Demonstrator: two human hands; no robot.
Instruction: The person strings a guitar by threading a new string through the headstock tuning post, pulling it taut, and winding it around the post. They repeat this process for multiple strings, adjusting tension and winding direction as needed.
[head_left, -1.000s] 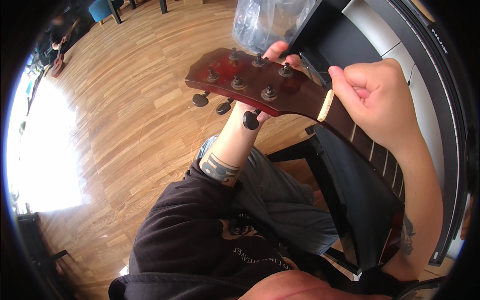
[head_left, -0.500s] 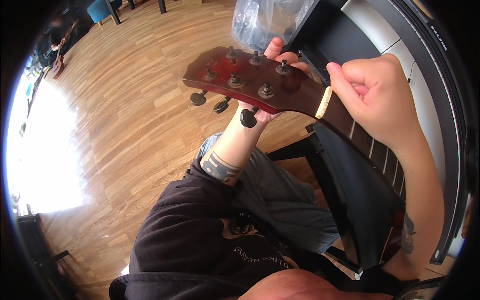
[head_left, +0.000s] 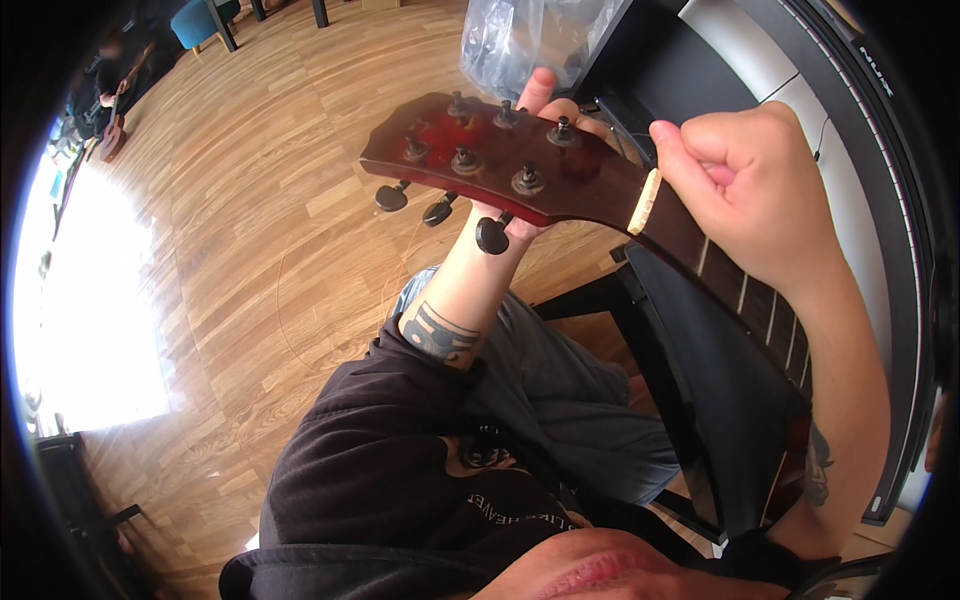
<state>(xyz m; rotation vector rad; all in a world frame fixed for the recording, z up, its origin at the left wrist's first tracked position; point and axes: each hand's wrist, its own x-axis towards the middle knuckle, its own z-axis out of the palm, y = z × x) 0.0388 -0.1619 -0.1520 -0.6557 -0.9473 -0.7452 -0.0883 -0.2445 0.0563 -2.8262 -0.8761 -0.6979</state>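
A guitar's dark red headstock [head_left: 420,140] with bare tuning posts and black tuner knobs fills the middle of the view. No strings lie over the visible frets. My left hand [head_left: 524,228] supports the headstock from beneath, its fingers showing past the far edge and one finger raised. Beside the pale nut [head_left: 646,202], my right hand [head_left: 750,185] is closed in a fist over the neck [head_left: 715,250], thumb pressed against the curled fingers. Whatever it may pinch is too small to see. A thin, pale string-like line [head_left: 280,300] curves over the floor left of my forearm.
A black keyboard [head_left: 905,200] runs along the right side. A clear plastic bag [head_left: 530,45] stands at the back. Below the neck is a black frame [head_left: 600,300]. Far left, a person holds another guitar [head_left: 112,138] near a blue stool [head_left: 200,22]. Wood flooring [head_left: 250,230] spans the left.
The headstock and my left hand have shifted very slightly left in view. My right hand stays closed beside the nut, almost still. The thin line on the floor shows more clearly.
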